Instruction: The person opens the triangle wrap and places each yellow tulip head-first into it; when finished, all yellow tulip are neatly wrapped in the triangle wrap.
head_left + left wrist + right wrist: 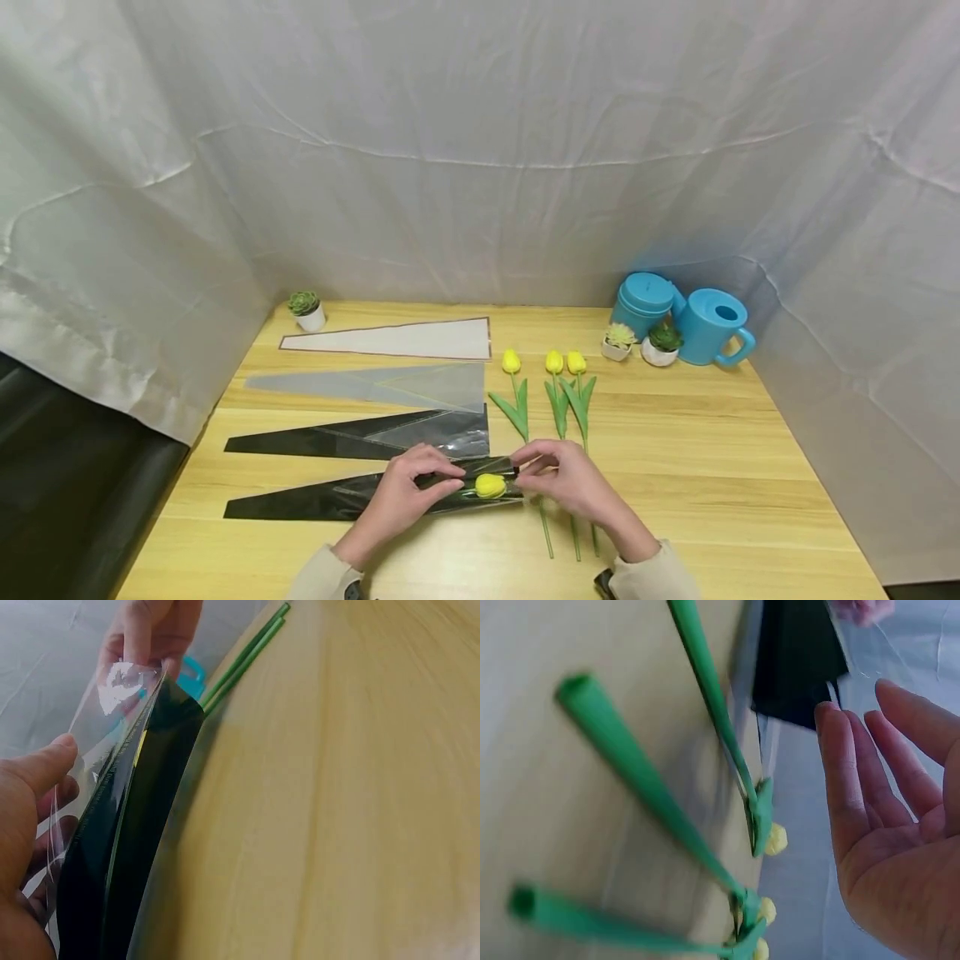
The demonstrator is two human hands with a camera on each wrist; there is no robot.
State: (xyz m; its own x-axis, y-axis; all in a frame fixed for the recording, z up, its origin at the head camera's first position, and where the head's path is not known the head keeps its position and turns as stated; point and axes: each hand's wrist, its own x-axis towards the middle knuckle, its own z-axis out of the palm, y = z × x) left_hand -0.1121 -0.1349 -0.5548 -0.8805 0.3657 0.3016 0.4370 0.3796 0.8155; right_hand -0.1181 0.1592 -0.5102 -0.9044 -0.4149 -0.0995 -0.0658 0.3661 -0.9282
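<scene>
A yellow tulip [490, 486] lies inside a black flower sleeve [300, 500] with a clear front, its head near the sleeve's wide right end. My left hand [411, 492] holds the sleeve's side; in the left wrist view, the thumb and fingers stand on either side of the clear film [90, 761]. At the wide end is my right hand [558, 479]. Its fingers are mostly straight, fingertips touching the black edge [802, 690] and the thumb apart. The tulip's stem is largely hidden in the sleeve.
Several tulips [553, 362] lie on the table [712, 483] beyond and under my right hand. Flat sleeves in black [360, 433], grey [360, 385] and white [405, 337] lie farther back. Small potted plants [660, 343] and a blue watering can [711, 327] stand at the back right.
</scene>
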